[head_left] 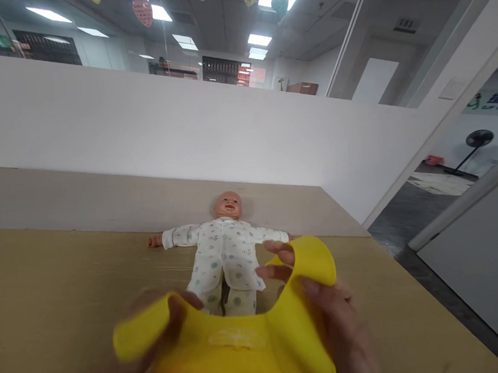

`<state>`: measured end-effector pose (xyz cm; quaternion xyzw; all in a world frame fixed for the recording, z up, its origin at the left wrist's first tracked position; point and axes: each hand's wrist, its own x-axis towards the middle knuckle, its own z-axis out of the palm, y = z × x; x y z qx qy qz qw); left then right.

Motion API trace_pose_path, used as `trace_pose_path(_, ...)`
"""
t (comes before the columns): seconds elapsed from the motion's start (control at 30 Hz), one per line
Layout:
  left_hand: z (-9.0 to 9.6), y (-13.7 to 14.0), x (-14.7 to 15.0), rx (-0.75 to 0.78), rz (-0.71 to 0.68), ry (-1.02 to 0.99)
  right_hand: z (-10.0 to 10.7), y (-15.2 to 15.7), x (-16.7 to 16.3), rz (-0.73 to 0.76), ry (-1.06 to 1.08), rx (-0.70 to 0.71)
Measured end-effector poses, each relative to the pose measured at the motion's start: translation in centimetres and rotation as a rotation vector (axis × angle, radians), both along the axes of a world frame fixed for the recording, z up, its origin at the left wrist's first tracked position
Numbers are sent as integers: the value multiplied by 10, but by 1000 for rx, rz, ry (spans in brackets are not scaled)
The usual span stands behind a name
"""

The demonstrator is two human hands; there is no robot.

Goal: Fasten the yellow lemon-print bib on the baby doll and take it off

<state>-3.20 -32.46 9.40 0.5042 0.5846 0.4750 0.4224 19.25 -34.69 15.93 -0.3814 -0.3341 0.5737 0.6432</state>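
free: table [55,275], left side | obstacles: yellow bib [241,359] before doll [227,253], white wall [171,130] behind

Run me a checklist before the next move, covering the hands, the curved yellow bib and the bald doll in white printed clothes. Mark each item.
1. Left hand holding the curved yellow bib: ok; it grips one strap, though motion blurs it.
2. Right hand holding the bib: ok; fingers and thumb are around the other strap.
3. Strap ends apart: ok; a wide gap separates them.
4. Bald doll in white printed clothes face up: ok; it lies on its back, arms spread.
5. Bib clear of the doll's legs: cannot tell; they overlap in this single view.
6. Bib's lower edge free: cannot tell; the frame cuts it off.
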Motion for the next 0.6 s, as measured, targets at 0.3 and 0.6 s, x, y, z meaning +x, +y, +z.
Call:
trace_pose_path(0.3, 45, 75, 8, -50, -154, -222, 35, 67, 0, 19, -58, 84)
trace_pose_path(0.6, 22, 183, 19, 19, -226, -208, -7, 184, 9, -117, -323, 183)
